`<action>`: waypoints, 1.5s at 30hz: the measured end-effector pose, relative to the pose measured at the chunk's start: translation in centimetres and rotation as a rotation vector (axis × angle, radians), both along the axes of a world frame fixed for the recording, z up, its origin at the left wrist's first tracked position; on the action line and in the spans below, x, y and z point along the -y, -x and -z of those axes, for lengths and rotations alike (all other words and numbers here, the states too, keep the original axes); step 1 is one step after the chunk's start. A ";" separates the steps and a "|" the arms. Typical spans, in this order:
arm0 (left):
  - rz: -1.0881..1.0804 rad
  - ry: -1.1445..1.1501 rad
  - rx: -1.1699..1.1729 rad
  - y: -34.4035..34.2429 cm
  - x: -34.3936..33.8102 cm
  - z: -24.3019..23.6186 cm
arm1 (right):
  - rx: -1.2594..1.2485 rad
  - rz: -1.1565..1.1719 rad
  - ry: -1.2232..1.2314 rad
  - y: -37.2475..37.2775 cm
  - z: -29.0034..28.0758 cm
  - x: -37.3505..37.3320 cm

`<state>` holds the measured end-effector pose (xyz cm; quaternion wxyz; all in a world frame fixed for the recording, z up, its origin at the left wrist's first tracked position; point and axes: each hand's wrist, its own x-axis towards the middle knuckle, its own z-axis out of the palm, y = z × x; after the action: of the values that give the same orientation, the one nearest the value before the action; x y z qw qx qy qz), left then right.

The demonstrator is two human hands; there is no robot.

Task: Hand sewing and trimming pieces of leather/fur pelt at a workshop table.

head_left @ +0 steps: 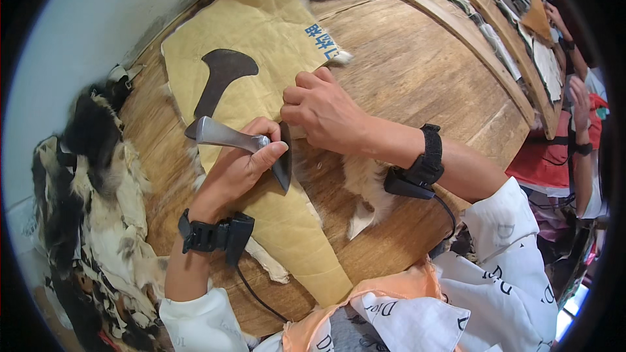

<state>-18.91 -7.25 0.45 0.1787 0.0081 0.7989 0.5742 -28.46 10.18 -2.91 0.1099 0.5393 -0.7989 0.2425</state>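
My left hand [241,163] grips a metal tool with a silver handle [218,133] and a dark, pointed blade [282,169], which lies on a large sheet of yellow paper [274,32]. My right hand [326,107] is just right of it, fingers curled over the paper; what they hold, if anything, is hidden. A second dark tool [222,75] with a broad, flared end lies on the sheet above my left hand. A pale fur piece [365,195] shows beneath my right forearm, on the wooden board.
Fur and hide scraps [91,169] pile along the white wall [59,39] at left. Wooden strips [456,36] and more pieces line the board's upper right edge [528,39]. Another person's hands [578,107] and red clothing [541,163] show at far right.
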 end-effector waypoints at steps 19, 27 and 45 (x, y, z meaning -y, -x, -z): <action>-0.272 0.105 -0.413 -3.5 0.1 -1.7 | 0.213 0.129 0.164 -1.8 -8.0 -5.8; -0.235 0.455 -0.418 -9.1 -3.6 -5.5 | 0.454 -0.390 0.412 -6.7 -9.1 1.1; -0.686 0.522 -0.239 -16.0 0.3 1.5 | 1.355 0.004 0.286 -14.7 -2.2 3.1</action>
<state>-2.90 -7.56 -1.06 -0.1194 -0.2365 0.8886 0.3744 -13.79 7.05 -0.75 -0.3431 0.2474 -0.6527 0.6286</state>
